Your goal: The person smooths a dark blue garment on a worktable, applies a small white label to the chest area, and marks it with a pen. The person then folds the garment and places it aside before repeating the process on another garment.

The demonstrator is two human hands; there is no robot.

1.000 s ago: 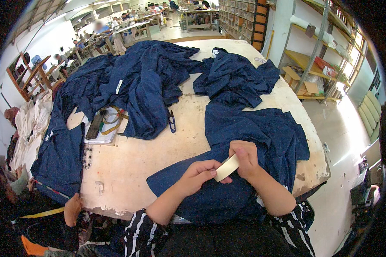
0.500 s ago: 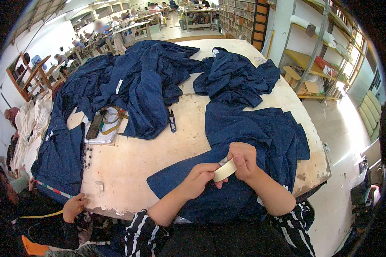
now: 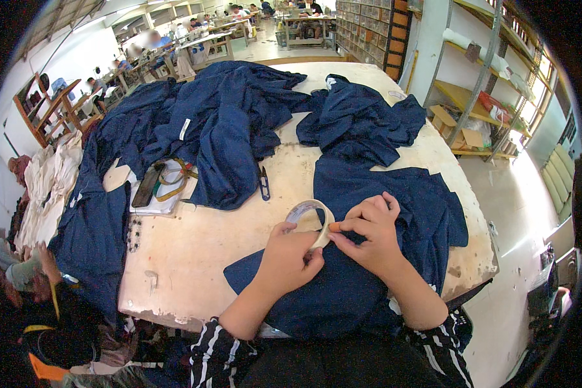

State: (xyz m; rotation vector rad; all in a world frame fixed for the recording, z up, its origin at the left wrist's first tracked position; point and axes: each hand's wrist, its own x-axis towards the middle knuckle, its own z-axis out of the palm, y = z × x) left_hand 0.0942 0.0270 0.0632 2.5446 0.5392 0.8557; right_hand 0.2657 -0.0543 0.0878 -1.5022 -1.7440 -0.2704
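Observation:
A roll of cream masking tape (image 3: 323, 240) is upright in my left hand (image 3: 289, 257), with its open ring showing. The fingers and thumb of that hand close around the roll's near side. My right hand (image 3: 373, 234) pinches with thumb and forefinger at the roll's right edge, its other fingers curled above. Whether a loose tape end lies in that pinch is too small to make out. Beneath both hands spreads a dark blue garment (image 3: 427, 200) on the pale worktable (image 3: 194, 258).
More dark blue garments (image 3: 220, 142) are heaped at the far left, another (image 3: 362, 119) at the far right. Thread snips (image 3: 264, 183) lie mid-table. Left of them are a tape measure (image 3: 174, 187) and a dark flat object (image 3: 147, 185). Another person's hand (image 3: 48, 264) is at the left edge.
The tape roll has turned upright and moved up, showing its ring. My right hand has shifted from a fist to a pinch at its edge. The other person's hand moved up and left.

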